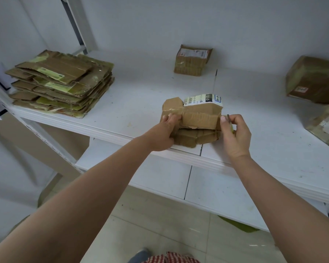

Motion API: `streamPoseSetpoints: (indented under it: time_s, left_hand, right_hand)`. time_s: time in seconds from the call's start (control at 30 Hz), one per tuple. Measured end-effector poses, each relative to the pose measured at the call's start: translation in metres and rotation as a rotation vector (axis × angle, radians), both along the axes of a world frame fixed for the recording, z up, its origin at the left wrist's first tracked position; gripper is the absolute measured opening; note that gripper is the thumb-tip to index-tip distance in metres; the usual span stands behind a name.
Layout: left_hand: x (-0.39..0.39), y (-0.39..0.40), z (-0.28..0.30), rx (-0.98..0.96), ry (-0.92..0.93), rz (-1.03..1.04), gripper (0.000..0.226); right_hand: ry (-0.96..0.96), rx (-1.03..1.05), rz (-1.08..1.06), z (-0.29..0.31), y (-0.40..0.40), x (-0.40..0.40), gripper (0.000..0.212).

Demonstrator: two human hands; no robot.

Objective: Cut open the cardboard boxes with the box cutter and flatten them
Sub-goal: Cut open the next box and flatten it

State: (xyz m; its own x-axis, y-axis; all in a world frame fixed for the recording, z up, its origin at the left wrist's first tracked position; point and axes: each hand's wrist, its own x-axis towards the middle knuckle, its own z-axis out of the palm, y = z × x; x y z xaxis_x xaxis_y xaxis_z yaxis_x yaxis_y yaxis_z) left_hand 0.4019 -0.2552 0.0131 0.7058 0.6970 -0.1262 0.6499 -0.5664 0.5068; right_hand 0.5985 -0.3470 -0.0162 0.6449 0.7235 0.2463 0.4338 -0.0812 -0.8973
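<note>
Head view from my remote seat: on the white shelf (141,95), the left hand (164,132) grips the left end of a partly collapsed cardboard box (195,118), while the right hand (234,133) pinches the box cutter (229,123) at the box's right edge, its blade barely visible. I judge this box already cut open and midway through flattening, its flaps splayed but not yet flat. A stack of flattened boxes (62,82) at the shelf's left shows much work done. Left to do, as I read it: a small taped box (193,60) at the back and two more boxes (314,80) at the far right, all uncut.
</note>
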Motion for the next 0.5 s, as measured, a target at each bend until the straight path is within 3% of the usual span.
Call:
streamPoseSetpoints:
  time_s: [0.07,0.17,0.23,0.3,0.37,0.5]
  left_hand:
    - [-0.005,0.004,0.001,-0.093,-0.105,0.015,0.063]
    - [-0.012,0.013,0.001,-0.144,-0.286,0.057,0.035]
    - [-0.013,0.017,0.001,-0.169,-0.352,0.082,0.028]
    - [-0.009,0.017,0.001,-0.174,-0.351,0.086,0.024]
    - [-0.003,0.018,0.001,-0.135,-0.336,0.083,0.025]
    - [0.0,0.024,0.002,-0.03,-0.361,0.067,0.04]
  right_hand:
    - [-0.055,-0.019,0.015,0.002,0.004,0.001,0.032]
    - [-0.14,-0.032,0.046,0.0,0.004,0.001,0.025]
    - [-0.143,-0.022,0.054,-0.003,0.001,0.001,0.038]
    - [-0.048,0.03,0.067,-0.003,-0.002,0.004,0.063]
    - [0.061,0.056,0.078,-0.001,-0.002,0.009,0.074]
    - [0.102,-0.046,-0.045,0.002,0.007,0.027,0.049]
